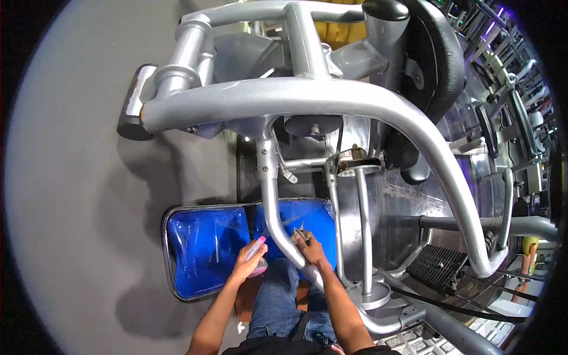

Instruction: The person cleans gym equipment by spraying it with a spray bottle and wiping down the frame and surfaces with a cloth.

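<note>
My left hand [245, 266] is wrapped around a small spray bottle [256, 248] with a pink top, held above the two blue pads. In my right hand [314, 250] is a crumpled greyish cloth [301, 232], bunched at the fingertips. That hand lies beside a bent silver tube [280, 235] of a gym machine; whether the cloth touches the tube or the pad behind it, I cannot tell. A glossy left blue pad [199, 253] and a right blue pad [321, 222] sit side by side, the tube passing in front of the right one.
A thick silver frame bar [284, 95] arches over the work area. Black padding [439, 57] stands at upper right. A ribbed black foot plate [437, 266] and a black strap [461, 306] lie lower right. Grey wall or floor surface [80, 177] fills the left.
</note>
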Demonstrator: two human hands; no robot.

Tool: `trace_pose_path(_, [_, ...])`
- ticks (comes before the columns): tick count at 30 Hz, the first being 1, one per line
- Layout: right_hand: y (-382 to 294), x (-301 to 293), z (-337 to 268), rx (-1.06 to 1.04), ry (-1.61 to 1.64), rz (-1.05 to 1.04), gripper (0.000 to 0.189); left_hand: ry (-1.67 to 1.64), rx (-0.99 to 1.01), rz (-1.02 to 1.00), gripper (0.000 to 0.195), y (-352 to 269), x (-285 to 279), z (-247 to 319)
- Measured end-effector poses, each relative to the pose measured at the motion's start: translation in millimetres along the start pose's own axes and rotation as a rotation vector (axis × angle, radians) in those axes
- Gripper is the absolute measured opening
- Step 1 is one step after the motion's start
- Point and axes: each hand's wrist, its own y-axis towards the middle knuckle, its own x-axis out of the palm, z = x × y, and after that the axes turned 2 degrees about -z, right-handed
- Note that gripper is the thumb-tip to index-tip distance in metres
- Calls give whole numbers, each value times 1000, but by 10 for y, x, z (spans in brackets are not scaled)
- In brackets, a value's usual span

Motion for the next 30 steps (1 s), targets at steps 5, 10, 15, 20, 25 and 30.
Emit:
trace_pose_path(5, [-110,-332,627,205,-171,-129,76,29,1,15,31,256,19,-101])
trace_pose_path(10, [-171,-209,75,108,-75,-91,71,47,-53,26,30,329,0,-142])
trace_pose_path(15, [251,167,-368,-74,-56,25,58,-61,-64,38,31,399,-14,-224])
trace_pose_path(20, [253,243,-427,-62,56,121,60,-147,23,-25,25,479,-196,-253])
trace_pose_path(25, [-17,-64,-43,36,-251,19,65,-115,48,-131,21,538,-456,-138])
trace_pose_path(30, [-136,-165,283,17,-67,-12,64,-81,80,-206,20,701,-676,-195])
